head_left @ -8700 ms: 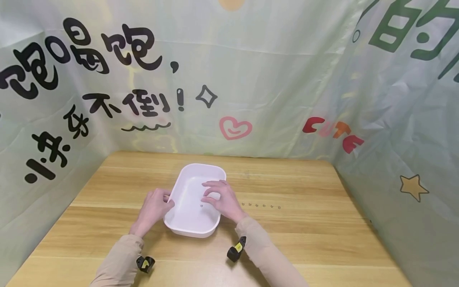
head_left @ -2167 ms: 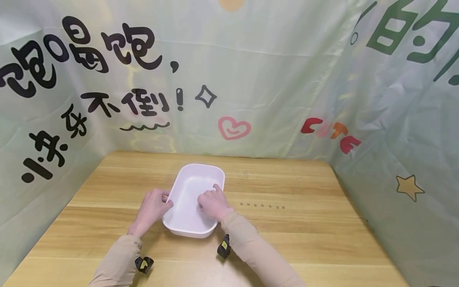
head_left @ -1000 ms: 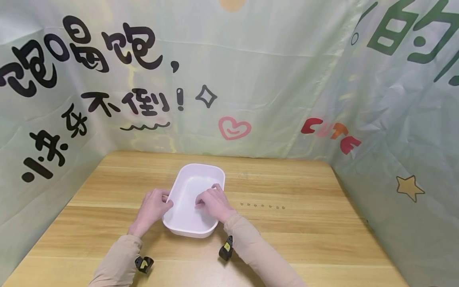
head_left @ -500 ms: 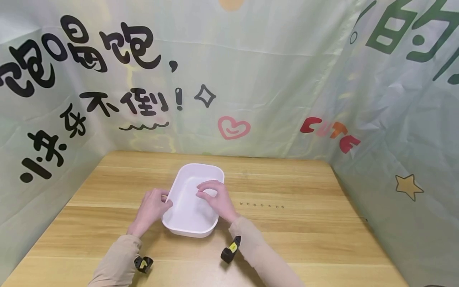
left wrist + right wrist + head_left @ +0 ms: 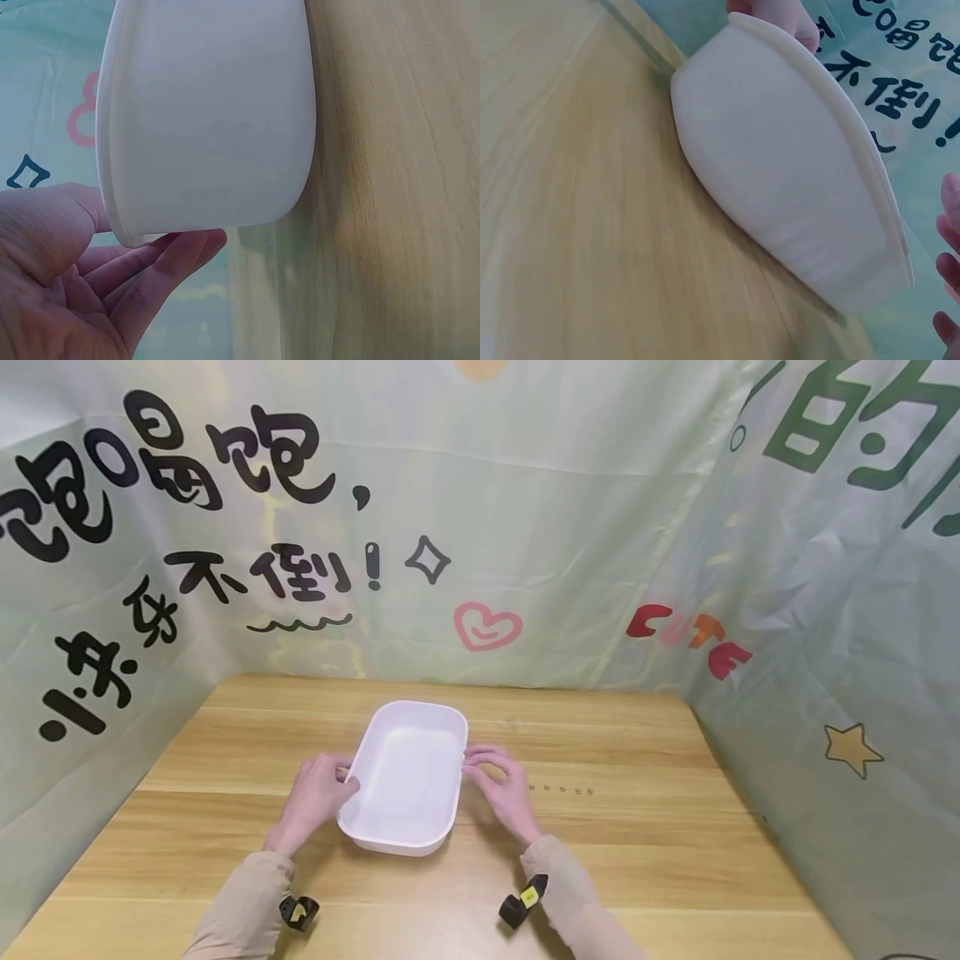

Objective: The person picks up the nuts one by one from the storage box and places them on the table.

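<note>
A white plastic basin stands on the wooden table. My left hand grips its left rim; the left wrist view shows the thumb over the rim and fingers under it. At the right rim is my right hand, thumb and index fingertips close together and curved. Its fingertips show at the right edge of the right wrist view, apart from the basin. Whether they hold something small, I cannot tell. Several tiny ring-like pieces lie in a row right of that hand.
The wooden table runs back to a printed cloth backdrop behind and at both sides. A black wrist camera hangs below the right sleeve, another camera below the left sleeve.
My right hand was pressed down inside the basin, then rose and moved right to its rim, covering the left end of the row. The row has gained a piece on the right. Left hand unchanged.
</note>
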### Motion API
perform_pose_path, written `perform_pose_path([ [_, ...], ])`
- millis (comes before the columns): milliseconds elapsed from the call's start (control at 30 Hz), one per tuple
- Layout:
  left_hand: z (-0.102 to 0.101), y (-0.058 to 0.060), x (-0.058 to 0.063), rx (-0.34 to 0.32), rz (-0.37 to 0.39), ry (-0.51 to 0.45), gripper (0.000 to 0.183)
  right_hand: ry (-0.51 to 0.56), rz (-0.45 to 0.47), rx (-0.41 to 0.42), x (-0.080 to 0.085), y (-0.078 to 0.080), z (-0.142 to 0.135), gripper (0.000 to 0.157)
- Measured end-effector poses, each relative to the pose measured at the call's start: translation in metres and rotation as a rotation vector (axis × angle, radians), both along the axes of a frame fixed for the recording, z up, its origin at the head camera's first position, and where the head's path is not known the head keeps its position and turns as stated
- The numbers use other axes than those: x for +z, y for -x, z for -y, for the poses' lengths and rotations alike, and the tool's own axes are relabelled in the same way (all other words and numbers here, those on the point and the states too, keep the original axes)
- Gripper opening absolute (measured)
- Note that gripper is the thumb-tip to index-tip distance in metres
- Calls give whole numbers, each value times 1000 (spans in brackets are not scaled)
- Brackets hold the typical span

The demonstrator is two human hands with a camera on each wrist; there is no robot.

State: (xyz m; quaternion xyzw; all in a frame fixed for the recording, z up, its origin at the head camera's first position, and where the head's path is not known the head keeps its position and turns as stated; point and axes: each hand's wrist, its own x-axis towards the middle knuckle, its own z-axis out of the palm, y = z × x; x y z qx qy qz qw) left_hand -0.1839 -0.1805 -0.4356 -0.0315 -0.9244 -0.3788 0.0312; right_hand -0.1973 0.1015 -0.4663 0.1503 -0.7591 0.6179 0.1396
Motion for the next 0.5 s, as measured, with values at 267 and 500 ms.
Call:
perform_pose_path([
  [267,0,0,-1,8,10,-13,33,6,-47,-73,-15,1,-21,8],
  [500,-1,0,0,3,10,-18,34,0,12,-94,-17,-3,-47,10],
])
